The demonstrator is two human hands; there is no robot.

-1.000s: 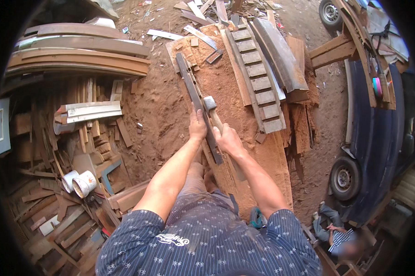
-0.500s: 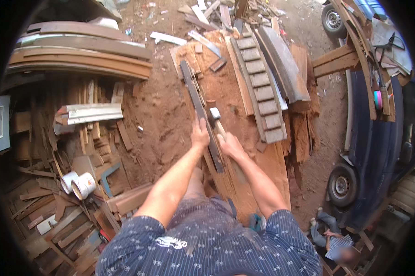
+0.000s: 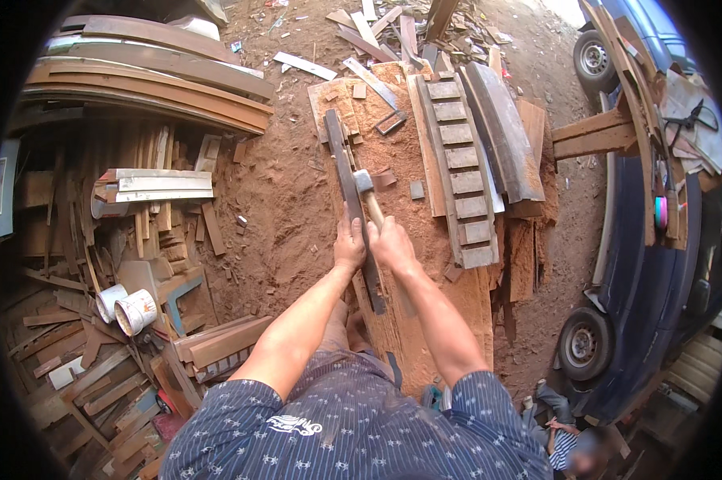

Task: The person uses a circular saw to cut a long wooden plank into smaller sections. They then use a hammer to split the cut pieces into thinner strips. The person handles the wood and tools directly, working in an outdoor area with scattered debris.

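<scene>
Here at mid-frame, the left hand point(image 3: 349, 246) lies against the long dark strip point(image 3: 344, 170), grip unclear, the strip slanting from upper centre down to lower centre. Close on its right, the right hand point(image 3: 391, 243) is clamped round the hammer point(image 3: 363, 182), its head just beside the strip's right edge.
</scene>
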